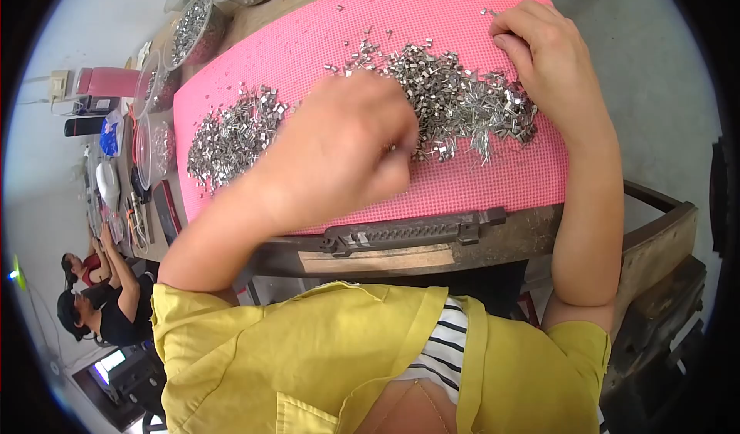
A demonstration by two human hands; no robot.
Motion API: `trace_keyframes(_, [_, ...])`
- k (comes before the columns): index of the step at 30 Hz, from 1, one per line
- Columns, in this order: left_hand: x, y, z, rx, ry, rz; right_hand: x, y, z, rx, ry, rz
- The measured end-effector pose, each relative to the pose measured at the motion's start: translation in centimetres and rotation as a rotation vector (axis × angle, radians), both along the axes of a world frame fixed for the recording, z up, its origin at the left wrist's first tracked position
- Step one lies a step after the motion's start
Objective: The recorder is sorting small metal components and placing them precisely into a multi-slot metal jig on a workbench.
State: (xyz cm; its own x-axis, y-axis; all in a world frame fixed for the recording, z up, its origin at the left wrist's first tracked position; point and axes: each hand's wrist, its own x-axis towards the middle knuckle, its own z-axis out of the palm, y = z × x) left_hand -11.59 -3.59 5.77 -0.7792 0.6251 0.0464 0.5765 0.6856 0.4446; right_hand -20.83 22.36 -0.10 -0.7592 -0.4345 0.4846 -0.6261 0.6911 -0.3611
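My left hand (347, 145) is curled closed over the middle of the pink mat (462, 183), smeared by motion. Whatever its fingers hold is hidden. Under and beyond it spreads a large pile of small silvery metal parts (432, 79), with thin wire-like pins (482, 118) mixed in. A second pile of similar metal parts (235, 137) lies to the left, beside my left forearm. At the mat's far right, my right hand (543, 48) has thumb and forefinger pinched together. Tiny metal bits (487, 12) show beside its fingertips; what the pinch holds cannot be made out.
A black slotted rail (412, 232) runs along the table's front edge. Clear plastic tubs of metal parts (193, 33) line the far left side. Tools and a white bottle-like object (108, 186) lie further left. Two people (116, 303) sit at lower left.
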Motion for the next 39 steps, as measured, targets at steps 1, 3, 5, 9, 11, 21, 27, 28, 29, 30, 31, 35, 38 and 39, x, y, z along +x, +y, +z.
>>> trace_keyframes(1, [1.5, 0.1, -0.4, -0.008, 0.015, -0.035, 0.0, -0.3, 0.2, -0.004, 0.014, 0.014])
trace_keyframes(3, [3.5, 0.9, -1.2, -0.071, 0.149, -0.020, 0.2, -0.7, 0.4, -0.002, 0.029, 0.026])
trace_keyframes(5, [4.2, 1.0, -1.4, -0.096, 0.204, -0.006, 0.6, -1.0, 0.6, -0.139, -0.029, 0.082])
trace_keyframes(9, [5.2, 0.1, -1.3, -0.054, 0.184, 0.025, 1.3, -1.6, 0.7, -0.155, -0.038, 0.128])
trace_keyframes(11, [5.3, 0.0, -1.3, -0.053, 0.187, 0.027, 1.4, -1.8, 0.8, -0.143, -0.074, 0.134])
trace_keyframes(21, [-5.9, 2.3, -1.3, 0.084, 0.142, 0.234, 1.1, -1.5, 0.5, -0.222, -0.065, 0.115])
trace_keyframes(27, [-8.9, 4.5, -1.4, -0.205, 0.046, 0.188, 1.1, -1.2, 0.2, -0.229, -0.023, 0.074])
trace_keyframes(28, [-8.9, 4.5, -1.5, -0.204, 0.041, 0.184, 1.1, -1.0, 0.7, -0.199, -0.038, 0.079])
trace_keyframes(29, [-8.9, 4.6, -1.5, -0.244, 0.082, 0.166, 1.2, -0.9, 0.9, -0.171, -0.052, 0.085])
trace_keyframes(30, [-8.9, 4.7, -1.5, -0.285, 0.124, 0.148, 0.3, -1.1, 0.0, -0.170, -0.055, 0.081])
trace_keyframes(31, [-9.1, 5.0, -1.6, -0.283, 0.126, 0.140, -1.4, -1.4, -1.4, -0.483, 0.222, 0.324])
trace_keyframes(35, [-8.4, 3.4, -2.1, -0.169, 0.162, 0.077, 3.0, -1.2, 3.8, -0.298, -0.058, 0.064])
trace_keyframes(38, [-4.8, 3.7, -1.1, 0.026, 0.176, -0.017, 6.5, -0.1, 3.9, -0.353, -0.170, 0.049])
trace_keyframes(39, [-3.5, 3.8, -1.2, 0.092, 0.135, -0.081, 7.5, 0.5, 3.0, -0.385, -0.167, 0.073])
